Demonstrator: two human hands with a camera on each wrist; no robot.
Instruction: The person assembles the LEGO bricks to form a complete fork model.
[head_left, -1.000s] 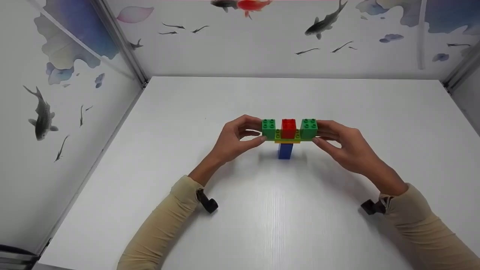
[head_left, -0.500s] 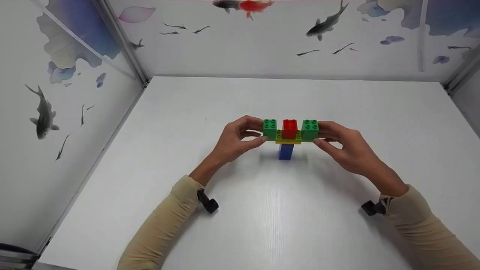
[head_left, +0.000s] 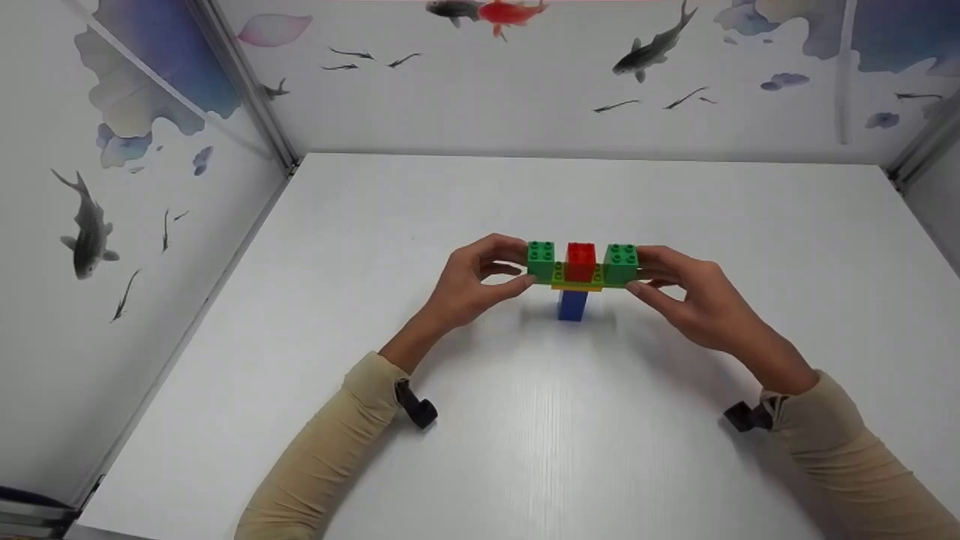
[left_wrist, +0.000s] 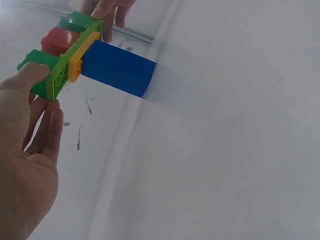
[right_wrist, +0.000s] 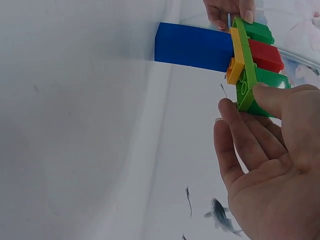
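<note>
Toy building bricks form a T-shaped stack between the hands. Its stem is a pair of stacked blue bricks (left_wrist: 119,68), whose foot meets the table. Over them come a yellow brick (right_wrist: 235,71) and a long light green plate (right_wrist: 244,65). On the plate sit a left green brick (head_left: 541,262), a middle red brick (head_left: 580,262) and a right green brick (head_left: 621,268). My left hand (head_left: 474,283) pinches the left end, thumb on the near side. The right hand (head_left: 694,301) pinches the right end likewise. Some fingertips behind the bricks are hidden in the head view.
A white table (head_left: 360,225) lies under the arms, with printed wall panels (head_left: 487,97) behind it and at the left. Black wrist cameras (head_left: 418,409) hang below both sleeve cuffs. A dark object (head_left: 34,506) shows at the lower left corner.
Almost everything stays still. The head view shifts very slightly, and the bricks appear a little lower. Both hands keep their hold on the two ends.
</note>
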